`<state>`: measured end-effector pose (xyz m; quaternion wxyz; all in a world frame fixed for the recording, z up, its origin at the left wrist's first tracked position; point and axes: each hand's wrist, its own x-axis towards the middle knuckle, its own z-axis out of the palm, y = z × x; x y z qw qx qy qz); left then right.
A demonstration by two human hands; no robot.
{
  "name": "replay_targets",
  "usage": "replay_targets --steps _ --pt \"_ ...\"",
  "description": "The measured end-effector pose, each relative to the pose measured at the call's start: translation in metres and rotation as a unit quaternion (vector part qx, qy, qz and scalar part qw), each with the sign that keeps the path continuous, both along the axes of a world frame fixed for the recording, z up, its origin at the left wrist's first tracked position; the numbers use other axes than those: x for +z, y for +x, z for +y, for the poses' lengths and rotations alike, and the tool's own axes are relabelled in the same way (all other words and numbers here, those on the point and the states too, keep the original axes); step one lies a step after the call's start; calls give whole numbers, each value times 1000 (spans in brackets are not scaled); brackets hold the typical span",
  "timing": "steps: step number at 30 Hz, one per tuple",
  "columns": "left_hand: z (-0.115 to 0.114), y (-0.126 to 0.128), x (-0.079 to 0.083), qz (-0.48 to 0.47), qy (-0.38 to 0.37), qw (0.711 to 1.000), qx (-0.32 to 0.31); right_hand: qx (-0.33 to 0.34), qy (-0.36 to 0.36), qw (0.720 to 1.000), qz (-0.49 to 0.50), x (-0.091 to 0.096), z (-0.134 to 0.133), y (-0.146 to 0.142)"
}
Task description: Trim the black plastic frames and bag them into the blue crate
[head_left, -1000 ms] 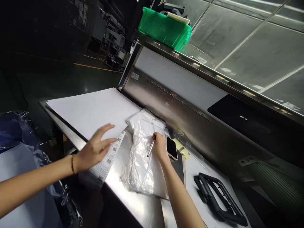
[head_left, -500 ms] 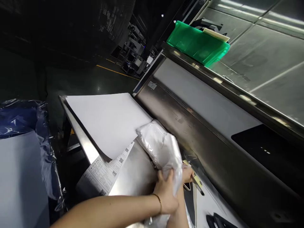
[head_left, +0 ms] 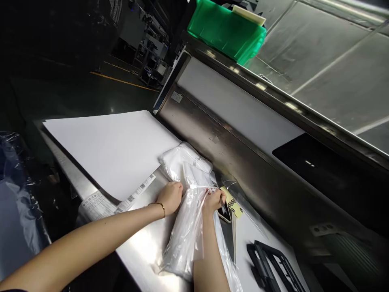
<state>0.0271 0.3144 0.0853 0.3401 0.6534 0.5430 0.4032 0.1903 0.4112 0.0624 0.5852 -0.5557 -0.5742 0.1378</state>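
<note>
Both hands are on the plastic bag point(head_left: 188, 227), which lies on the steel worktop point(head_left: 142, 251) close against the steel panel point(head_left: 243, 170), its white contents bunched at the far end. The left hand point(head_left: 170, 197) has its fingers curled shut onto the bag's left edge, pinning it, I'd judge, so the slippery film can't slide. The right hand point(head_left: 214, 199) has its fingers clamped on the film too, just beside a phone point(head_left: 225, 211) and a yellow tag point(head_left: 234, 204). A white sheet point(head_left: 112, 146) lies to the left.

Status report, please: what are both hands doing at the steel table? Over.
Left hand closed on clear plastic bag with white contents. Right hand pinching its film. Dark smartphone and yellow paper tag close beside right hand.
</note>
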Motion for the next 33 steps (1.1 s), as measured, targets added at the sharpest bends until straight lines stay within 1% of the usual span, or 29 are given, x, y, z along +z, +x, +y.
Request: replay_targets --steps 3,5,8,11,14,17,20,22,24,25,27,29,30,33 --pt "6 1 -8 73 33 996 -36 -52 0 996 74 -2 0 -3" --pt "6 8 -10 110 51 991 -53 -67 -1 991 113 -1 -2 -4" --pt "8 14 -11 144 62 985 -72 -69 -2 985 160 2 -7 -6" --pt "11 11 -8 145 59 983 -97 -55 -2 981 187 7 -11 -9" --pt "7 -2 -5 112 42 987 -108 -34 -3 980 198 14 -16 -14" --pt "-7 -23 0 50 12 995 -81 -23 6 979 203 25 -21 -21" --pt "-25 -47 12 -44 -22 998 -39 -14 30 980 196 43 -26 -32" --pt "-36 -59 25 -124 -48 991 -18 12 36 982 185 57 -32 -42" --pt "-47 -68 38 -220 -80 972 -3 69 26 984 165 72 -45 -53" --pt "-53 -70 43 -273 -95 957 2 108 16 983 150 78 -55 -58" --pt "-64 -73 49 -378 -121 918 9 191 -5 975 110 87 -81 -68" --pt "-75 -74 47 -469 -139 872 14 260 -20 963 67 92 -114 -75" --pt "-80 -74 44 -505 -149 850 17 281 -22 958 49 93 -131 -77" --pt "-91 -73 33 -578 -188 794 25 302 -15 953 11 91 -171 -79"
